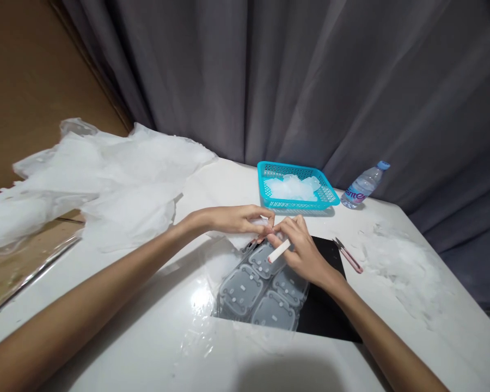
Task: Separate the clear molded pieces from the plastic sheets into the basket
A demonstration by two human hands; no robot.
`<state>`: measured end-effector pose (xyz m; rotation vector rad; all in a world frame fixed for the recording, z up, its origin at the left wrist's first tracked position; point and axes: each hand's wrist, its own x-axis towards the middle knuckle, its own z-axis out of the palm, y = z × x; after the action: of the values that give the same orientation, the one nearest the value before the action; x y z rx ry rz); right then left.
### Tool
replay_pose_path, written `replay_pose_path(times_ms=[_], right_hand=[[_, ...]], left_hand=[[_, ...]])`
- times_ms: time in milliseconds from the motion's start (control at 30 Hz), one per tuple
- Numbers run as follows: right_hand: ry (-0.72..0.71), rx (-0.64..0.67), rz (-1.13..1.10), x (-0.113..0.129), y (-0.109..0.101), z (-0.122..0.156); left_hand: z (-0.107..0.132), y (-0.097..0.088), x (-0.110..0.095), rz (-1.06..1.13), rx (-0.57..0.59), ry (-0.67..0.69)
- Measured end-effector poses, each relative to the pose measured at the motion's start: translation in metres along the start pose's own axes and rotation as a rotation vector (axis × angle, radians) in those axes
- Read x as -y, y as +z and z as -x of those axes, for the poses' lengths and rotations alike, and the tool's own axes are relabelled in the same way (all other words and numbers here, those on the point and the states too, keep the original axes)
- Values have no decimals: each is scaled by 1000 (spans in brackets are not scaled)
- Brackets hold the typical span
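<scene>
A clear plastic sheet [242, 289] with several rounded-square molded shapes lies partly over a black mat [326, 310]. My left hand [245, 219] is at the sheet's far edge, its fingers closed in a pinch on the plastic. Beside it, almost touching, my right hand [300, 245] is closed too. A slim white stick [279, 251] with a reddish end juts out from between its fingers. The fingertips of both hands meet over the far edge, and exactly what lies between them is partly hidden.
A blue basket [329, 191] with white translucent pieces stands behind the hands, next to a water bottle [363, 186]. Pink-handled thread snips [348, 256] lie right of the mat, near clear scraps [408, 267]. Piled white sheets [126, 179] cover the left. A grey curtain [294, 81] closes the back.
</scene>
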<state>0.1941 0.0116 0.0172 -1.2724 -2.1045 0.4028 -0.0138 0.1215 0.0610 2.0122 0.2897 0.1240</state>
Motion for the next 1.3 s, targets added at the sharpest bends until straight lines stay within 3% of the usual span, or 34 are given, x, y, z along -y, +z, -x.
replay_pose_path(times_ms=[333, 600, 967, 1300], right_hand=[[-46, 20, 78, 0, -4, 2], [-9, -89, 94, 4, 9, 2], [-214, -109, 674, -12, 18, 3], [-492, -174, 812, -21, 12, 1]], left_hand=[[3, 8, 7, -47, -84, 3], [4, 13, 2, -97, -108, -36], [4, 13, -5, -163, -47, 17], [2, 19, 0, -159, -112, -24]])
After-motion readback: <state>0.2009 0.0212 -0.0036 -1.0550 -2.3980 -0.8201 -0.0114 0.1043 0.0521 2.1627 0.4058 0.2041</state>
